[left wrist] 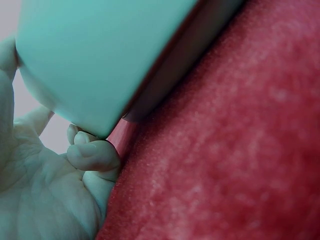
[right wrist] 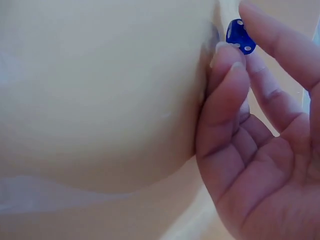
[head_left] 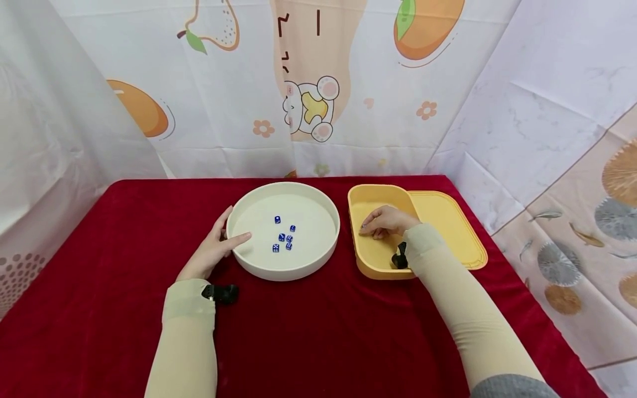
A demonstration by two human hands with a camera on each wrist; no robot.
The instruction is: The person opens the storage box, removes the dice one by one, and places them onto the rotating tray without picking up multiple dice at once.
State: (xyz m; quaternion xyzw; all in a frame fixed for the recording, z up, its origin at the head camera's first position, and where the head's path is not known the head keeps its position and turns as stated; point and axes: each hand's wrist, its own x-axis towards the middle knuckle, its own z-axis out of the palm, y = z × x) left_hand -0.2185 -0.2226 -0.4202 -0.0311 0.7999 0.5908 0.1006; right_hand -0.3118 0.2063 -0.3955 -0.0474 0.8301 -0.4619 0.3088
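Note:
A round white tray (head_left: pixel 259 204) stands on the red cloth, with several blue dice (head_left: pixel 281 237) scattered over its floor. My left hand (head_left: pixel 211 251) grips the tray's left side, thumb over the rim and fingers along the outer wall. In the left wrist view, curled fingers (left wrist: pixel 92 155) sit at the tray's lower edge. Inside a yellow box (head_left: pixel 365 262) to the right, my right hand (head_left: pixel 390 220) pinches one blue die (right wrist: pixel 241 37) between thumb and fingertips. The right wrist view shows white dots on that die.
A yellow lid (head_left: pixel 450 229) lies at the box's right side, partly beneath it. Red cloth (head_left: pixel 318 342) covers the table, and a printed curtain (head_left: pixel 224 110) hangs behind its back edge.

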